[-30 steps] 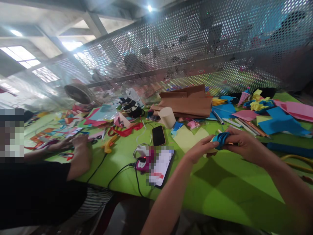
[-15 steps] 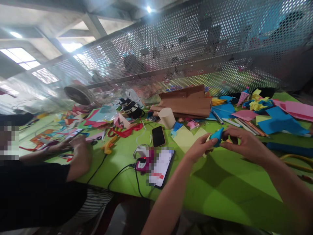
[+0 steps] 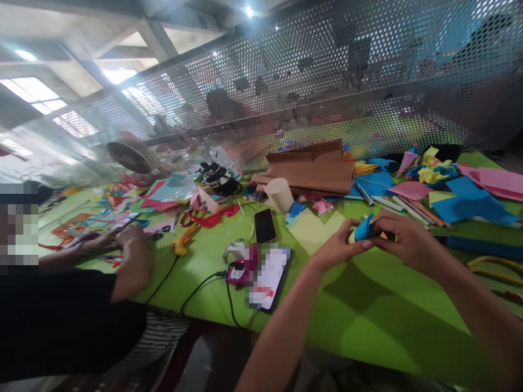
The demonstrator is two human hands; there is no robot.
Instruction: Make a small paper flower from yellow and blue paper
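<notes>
A small blue paper piece (image 3: pixel 362 229), rolled or folded, is pinched between both my hands above the green table (image 3: pixel 379 321). My left hand (image 3: pixel 337 249) grips it from the left with thumb and fingers closed. My right hand (image 3: pixel 404 239) closes on it from the right, fingers curled over the top. A pale yellow paper sheet (image 3: pixel 312 230) lies on the table just left of my hands.
A black phone (image 3: pixel 265 225), a second phone (image 3: pixel 269 277) with cables, a beige paper cup (image 3: pixel 280 195), brown cardboard (image 3: pixel 314 169) and loose coloured paper (image 3: pixel 466 204) lie about. A person in black (image 3: pixel 61 321) works at the left. A perforated metal screen (image 3: pixel 327 81) backs the table.
The blue paper has been turned and squeezed tighter between my fingers; my hands stayed in about the same place above the table.
</notes>
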